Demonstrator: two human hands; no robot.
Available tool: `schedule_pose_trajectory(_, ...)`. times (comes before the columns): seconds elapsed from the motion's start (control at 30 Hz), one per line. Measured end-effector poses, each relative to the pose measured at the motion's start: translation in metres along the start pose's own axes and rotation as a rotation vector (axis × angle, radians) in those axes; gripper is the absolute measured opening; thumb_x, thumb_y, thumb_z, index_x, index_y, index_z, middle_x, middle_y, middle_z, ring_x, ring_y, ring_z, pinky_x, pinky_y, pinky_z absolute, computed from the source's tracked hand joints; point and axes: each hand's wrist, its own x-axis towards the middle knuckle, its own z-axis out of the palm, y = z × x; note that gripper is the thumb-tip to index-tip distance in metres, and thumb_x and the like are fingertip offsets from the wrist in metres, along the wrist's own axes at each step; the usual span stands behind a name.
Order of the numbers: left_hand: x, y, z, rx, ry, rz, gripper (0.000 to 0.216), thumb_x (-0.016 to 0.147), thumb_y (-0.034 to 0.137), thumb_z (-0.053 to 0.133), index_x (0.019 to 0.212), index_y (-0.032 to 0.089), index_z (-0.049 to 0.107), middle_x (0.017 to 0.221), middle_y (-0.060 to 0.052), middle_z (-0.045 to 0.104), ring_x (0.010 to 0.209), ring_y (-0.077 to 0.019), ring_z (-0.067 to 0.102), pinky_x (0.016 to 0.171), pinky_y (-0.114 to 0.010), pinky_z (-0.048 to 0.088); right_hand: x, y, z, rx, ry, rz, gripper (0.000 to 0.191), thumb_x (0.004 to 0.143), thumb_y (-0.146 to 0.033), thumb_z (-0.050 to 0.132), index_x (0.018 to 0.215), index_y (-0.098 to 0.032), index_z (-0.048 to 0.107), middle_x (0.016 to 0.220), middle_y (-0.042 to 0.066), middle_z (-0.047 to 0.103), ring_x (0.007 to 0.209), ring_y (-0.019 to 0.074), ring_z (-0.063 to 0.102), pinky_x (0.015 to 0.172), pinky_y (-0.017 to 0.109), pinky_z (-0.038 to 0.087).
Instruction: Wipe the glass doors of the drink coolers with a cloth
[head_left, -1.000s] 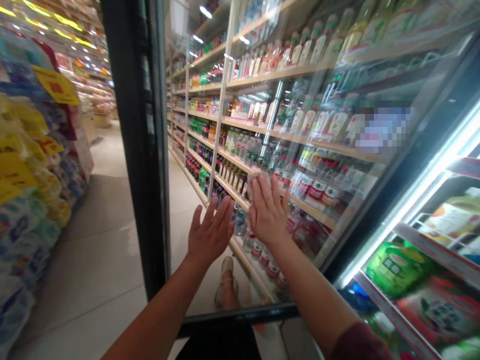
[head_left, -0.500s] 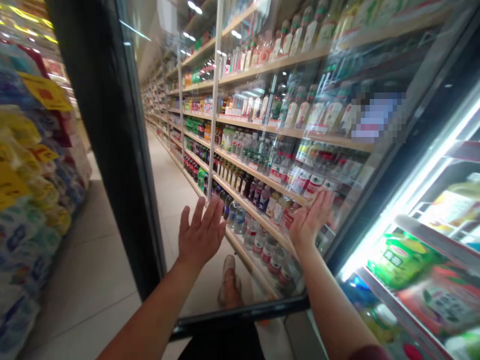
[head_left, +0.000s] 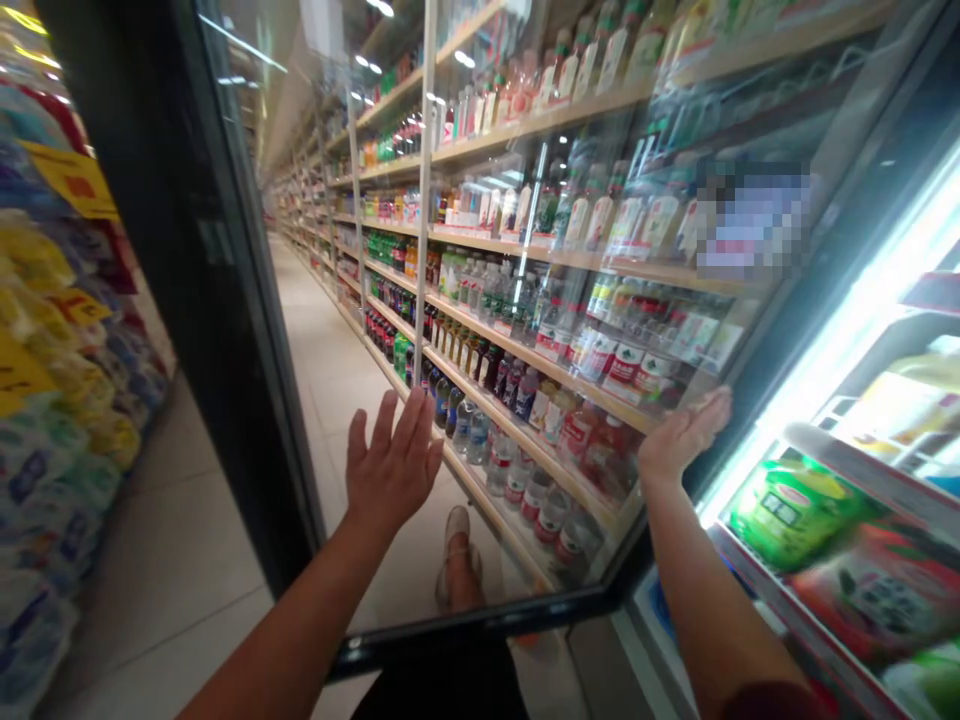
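My left hand [head_left: 394,455] is lying flat against the glass door [head_left: 525,330], fingers spreading out, released. My right hand [head_left: 686,430] is reaching the door's right frame [head_left: 784,345], fingers keeping together and bending slightly; I cannot tell whether they are holding anything. The door is standing open before me, bottles [head_left: 536,497] showing in its glass, a green packet [head_left: 787,510] sitting to its right.

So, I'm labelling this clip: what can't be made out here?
In the head view:
Right hand: palm hidden by the hand itself.
Left hand: same.
Patch over the door: pixelated.
Bottles: many labels too small.
Yellow sign: writing blurred.
Red bag: cut off by right edge.
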Motion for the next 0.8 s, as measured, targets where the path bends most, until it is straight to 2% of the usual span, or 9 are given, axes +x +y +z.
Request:
schedule_pose_trajectory(0.13,0.0,0.001,0.0,0.017,-0.007,-0.002,0.075,0.096,0.027,0.059,0.16,0.018,0.021,0.154,-0.011,0.044,0.154,-0.0216,0.016,0.129,-0.042,0.007,0.059,-0.061,0.01,0.029,-0.048,-0.07,0.067,0.096,-0.028,0.024,0.158,-0.002,0.023,0.164,0.025,0.023,0.154,0.0332,0.018,0.12,0.065,0.02)
schedule_pose_trajectory(0.2,0.0,0.0,0.0,0.01,-0.014,-0.005,0.075,0.095,0.027,0.059,0.16,0.018,0.022,0.154,-0.011,0.045,0.154,-0.0216,0.015,0.129,-0.043,0.007,0.055,-0.099,0.014,0.032,-0.085,-0.21,0.065,0.098,-0.028,0.021,0.159,-0.005,0.022,0.165,0.022,0.022,0.156,0.0316,0.014,0.121,0.063,0.018)
schedule_pose_trajectory(0.3,-0.001,-0.001,0.0,0.0,-0.014,-0.005,0.074,0.096,0.026,0.058,0.16,0.017,0.022,0.153,-0.011,0.046,0.154,-0.0222,0.015,0.129,-0.043,0.006,-0.01,-0.131,0.014,-0.002,-0.154,-0.503,0.066,0.099,-0.027,0.028,0.161,-0.012,0.016,0.165,0.018,0.026,0.156,0.0316,0.012,0.121,0.065,0.015)
schedule_pose_trajectory(0.4,-0.002,-0.001,0.0,0.003,-0.021,-0.002,0.072,0.097,0.027,0.056,0.16,0.017,0.021,0.153,-0.011,0.046,0.154,-0.0233,0.017,0.129,-0.044,0.007,-0.1,-0.125,0.008,-0.026,-0.224,-0.762,0.069,0.097,-0.025,0.038,0.161,-0.012,0.018,0.159,0.019,0.038,0.156,0.0304,0.015,0.123,0.058,0.016)
schedule_pose_trajectory(0.47,-0.003,-0.002,0.001,0.007,-0.032,-0.002,0.072,0.098,0.027,0.055,0.16,0.018,0.021,0.153,-0.011,0.046,0.153,-0.0241,0.019,0.129,-0.045,0.007,-0.136,-0.115,0.004,-0.024,-0.275,-0.863,0.068,0.095,-0.023,0.042,0.16,-0.013,0.025,0.155,0.017,0.046,0.154,0.0301,0.021,0.124,0.054,0.017)
schedule_pose_trajectory(0.5,-0.003,-0.002,0.001,0.011,-0.036,-0.002,0.072,0.098,0.028,0.055,0.16,0.018,0.021,0.153,-0.011,0.046,0.153,-0.0243,0.02,0.129,-0.045,0.007,-0.141,-0.114,0.003,-0.025,-0.295,-0.897,0.067,0.094,-0.024,0.044,0.159,-0.014,0.028,0.154,0.017,0.048,0.153,0.03,0.024,0.125,0.053,0.015)
schedule_pose_trajectory(0.57,-0.003,-0.001,0.001,0.016,-0.037,-0.002,0.072,0.098,0.028,0.055,0.16,0.018,0.02,0.152,-0.011,0.047,0.153,-0.0239,0.019,0.129,-0.045,0.007,-0.131,-0.123,0.004,-0.026,-0.312,-0.925,0.065,0.095,-0.025,0.044,0.158,-0.016,0.031,0.154,0.015,0.049,0.153,0.0293,0.026,0.126,0.053,0.011)
schedule_pose_trajectory(0.7,-0.002,0.0,0.0,0.019,-0.028,-0.008,0.072,0.098,0.029,0.055,0.16,0.016,0.021,0.151,-0.01,0.048,0.154,-0.0211,0.014,0.129,-0.043,0.006,-0.083,-0.177,0.009,-0.028,-0.304,-0.825,0.066,0.098,-0.027,0.037,0.161,-0.015,0.02,0.163,0.013,0.034,0.156,0.0277,0.017,0.126,0.054,0.006)
schedule_pose_trajectory(0.8,-0.002,0.001,-0.001,0.002,-0.017,-0.002,0.072,0.098,0.028,0.055,0.16,0.016,0.021,0.15,-0.009,0.049,0.154,-0.0194,0.013,0.13,-0.042,0.005,-0.089,-0.197,0.011,-0.018,-0.312,-0.778,0.066,0.098,-0.026,0.037,0.161,-0.016,0.02,0.165,0.011,0.031,0.156,0.0279,0.013,0.126,0.054,0.008)
